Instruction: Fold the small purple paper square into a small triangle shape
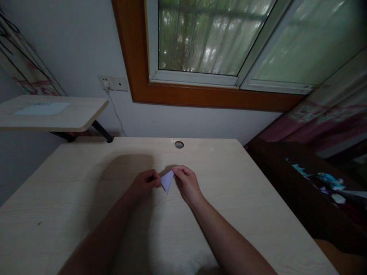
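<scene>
A small folded piece of pale purple paper (pixel 167 180), triangular in outline, is held between both hands over the desk (pixel 229 183). My left hand (pixel 147 180) pinches its left corner with thumb and finger. At the upper right corner, my right hand (pixel 187 181) grips the paper between thumb and fingertips. One point of the triangle hangs down towards me. The fingers hide the paper's two held corners.
A raised shelf (pixel 86 114) with a sheet of paper (pixel 43 108) on it stands at the back left. The desk has a round cable hole (pixel 179 144) near its back edge. Behind are a wall socket (pixel 119 83) and a window (pixel 212 42); a curtain (pixel 329 110) hangs at right.
</scene>
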`<state>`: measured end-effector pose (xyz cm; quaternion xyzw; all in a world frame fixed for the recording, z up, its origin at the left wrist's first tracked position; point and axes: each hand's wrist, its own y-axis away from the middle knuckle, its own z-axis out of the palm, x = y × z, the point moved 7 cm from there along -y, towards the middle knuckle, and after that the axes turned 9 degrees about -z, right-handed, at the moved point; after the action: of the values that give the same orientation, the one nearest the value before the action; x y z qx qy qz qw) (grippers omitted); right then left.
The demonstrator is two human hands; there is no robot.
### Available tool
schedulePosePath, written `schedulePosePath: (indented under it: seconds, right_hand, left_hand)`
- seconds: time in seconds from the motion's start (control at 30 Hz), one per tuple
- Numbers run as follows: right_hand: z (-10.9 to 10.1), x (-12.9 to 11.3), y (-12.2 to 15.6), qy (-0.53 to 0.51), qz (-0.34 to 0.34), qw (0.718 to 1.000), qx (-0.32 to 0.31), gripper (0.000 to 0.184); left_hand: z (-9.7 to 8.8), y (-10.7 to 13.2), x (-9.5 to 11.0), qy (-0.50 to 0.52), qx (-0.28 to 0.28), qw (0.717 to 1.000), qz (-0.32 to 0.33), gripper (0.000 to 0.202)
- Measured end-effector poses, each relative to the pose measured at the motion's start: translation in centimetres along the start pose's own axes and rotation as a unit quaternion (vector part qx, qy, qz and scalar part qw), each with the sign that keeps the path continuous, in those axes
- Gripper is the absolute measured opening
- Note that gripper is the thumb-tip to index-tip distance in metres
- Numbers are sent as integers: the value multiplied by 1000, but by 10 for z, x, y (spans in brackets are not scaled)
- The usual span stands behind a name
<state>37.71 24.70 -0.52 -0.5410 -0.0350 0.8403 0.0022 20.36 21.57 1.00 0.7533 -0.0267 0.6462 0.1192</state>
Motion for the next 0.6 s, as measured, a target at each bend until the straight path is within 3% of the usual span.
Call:
schedulePosePath:
  seconds: [0.13,0.27,0.5,0.6]
  right_hand:
    - [-1,-5,-2,-52,-9,998,32,17]
    - [1,-5,-5,-68,-6,997,24,22]
    - [21,-6,5,108,4,984,-139,26]
    - [24,-4,7,130,13,979,-159,25]
  left_hand:
    - [-1,0,-1,8,0,1000,-7,19]
    - [-3,0,3,22,27,999,-12,21]
    - [-6,0,3,29,52,998,-18,24]
    - [-3,0,2,16,35,999,-10,25]
